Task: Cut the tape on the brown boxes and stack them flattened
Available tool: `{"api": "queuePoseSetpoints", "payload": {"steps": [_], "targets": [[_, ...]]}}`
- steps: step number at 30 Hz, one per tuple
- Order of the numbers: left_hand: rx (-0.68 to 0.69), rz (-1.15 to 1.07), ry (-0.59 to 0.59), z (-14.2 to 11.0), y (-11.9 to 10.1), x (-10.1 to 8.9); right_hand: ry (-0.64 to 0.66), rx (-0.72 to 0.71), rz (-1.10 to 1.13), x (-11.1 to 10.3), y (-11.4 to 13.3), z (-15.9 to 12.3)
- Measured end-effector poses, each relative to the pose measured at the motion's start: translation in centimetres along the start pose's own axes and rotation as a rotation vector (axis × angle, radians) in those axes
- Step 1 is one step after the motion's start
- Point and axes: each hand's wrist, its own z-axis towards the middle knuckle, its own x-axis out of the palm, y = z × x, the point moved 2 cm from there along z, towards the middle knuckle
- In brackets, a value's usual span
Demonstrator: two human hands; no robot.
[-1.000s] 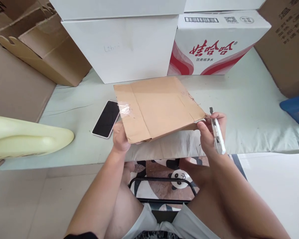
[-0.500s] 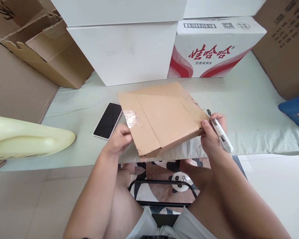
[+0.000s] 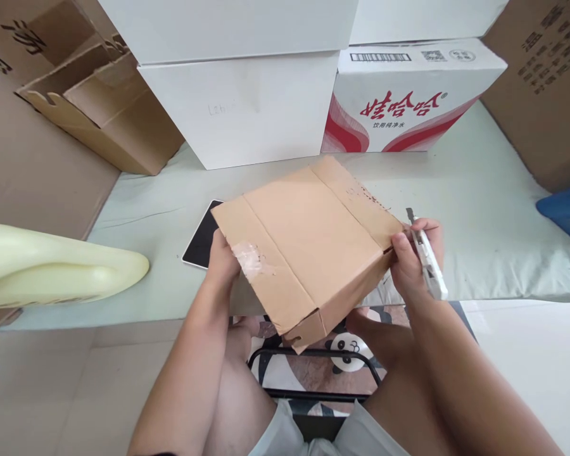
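A tan cardboard box (image 3: 308, 228) is held tilted between my two hands, its near end hanging past the front edge of the covered surface. My left hand (image 3: 222, 258) grips its left side, with most of the fingers hidden behind the cardboard. On that side a patch of clear tape (image 3: 249, 259) shows on the box. My right hand (image 3: 415, 256) pinches the right corner of the box and also holds a white utility knife (image 3: 427, 263), whose blade points away from me. Partly covered by my left hand and the box, a phone (image 3: 200, 237) lies screen up.
White boxes (image 3: 247, 114) and a red-and-white carton (image 3: 403, 107) stand along the back of the cloth-covered surface (image 3: 475, 221). Brown cartons (image 3: 128, 120) are at the left. A pale yellow plastic object (image 3: 61, 266) juts in, and a blue object (image 3: 567, 212) lies at the right.
The box has tilted more steeply, its near end dropping toward me and showing more of its side. My left hand has slid up along its edge, now overlapping the phone.
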Motion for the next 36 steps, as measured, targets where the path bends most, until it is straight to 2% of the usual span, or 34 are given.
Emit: {"api": "queuePoseSetpoints", "payload": {"steps": [3, 6, 9, 12, 15, 18, 20, 22, 24, 27, 31, 34, 36], "targets": [[-0.149, -0.154, -0.031, -0.7, -0.5, 0.5, 0.076, -0.016, -0.101, 0.3, 0.2, -0.4], [-0.334, -0.308, 0.072, -1.3, -0.7, 1.3, 0.121, 0.052, -0.267, 0.7, 0.0, -0.5], [-0.327, -0.43, 0.169, -1.9, -1.2, 1.8, 0.1, 0.116, -0.476, 0.8, -0.5, -0.5], [-0.241, -0.454, 0.188, -2.1, -1.2, 1.9, 0.131, 0.138, -0.565, 0.8, -0.8, -0.4], [-0.209, -0.366, 0.092, -1.8, -0.7, 1.7, 0.139, 0.132, -0.507, 0.7, -0.8, -0.1], [-0.113, -0.41, -0.014, -0.9, -0.5, 0.9, 0.003, 0.149, -0.309, 0.2, -0.7, 0.6], [-0.057, -0.454, -0.014, -0.5, -0.6, 0.5, -0.004, 0.254, -0.089, 0.1, -1.0, 1.0], [-0.055, -0.486, 0.024, -0.2, -0.7, 0.2, 0.07, 0.355, 0.079, 0.4, -1.2, 1.1], [-0.072, -0.509, 0.051, -0.3, -0.7, 0.4, 0.125, 0.385, 0.125, 0.8, -1.2, 0.9], [-0.118, -0.514, 0.063, -0.5, -0.8, 1.0, 0.125, 0.371, 0.119, 1.2, -0.7, 0.4], [-0.311, -0.485, 0.054, -0.6, -0.9, 1.8, 0.017, 0.312, 0.074, 0.6, 0.4, 0.6], [-0.454, -0.431, 0.046, -0.8, -1.0, 1.9, -0.208, 0.171, -0.007, -1.8, 2.4, 1.8], [-0.477, -0.392, 0.052, -1.0, -1.2, 2.0, -0.4, 0.039, -0.07, -4.3, 4.4, 2.8]]}}
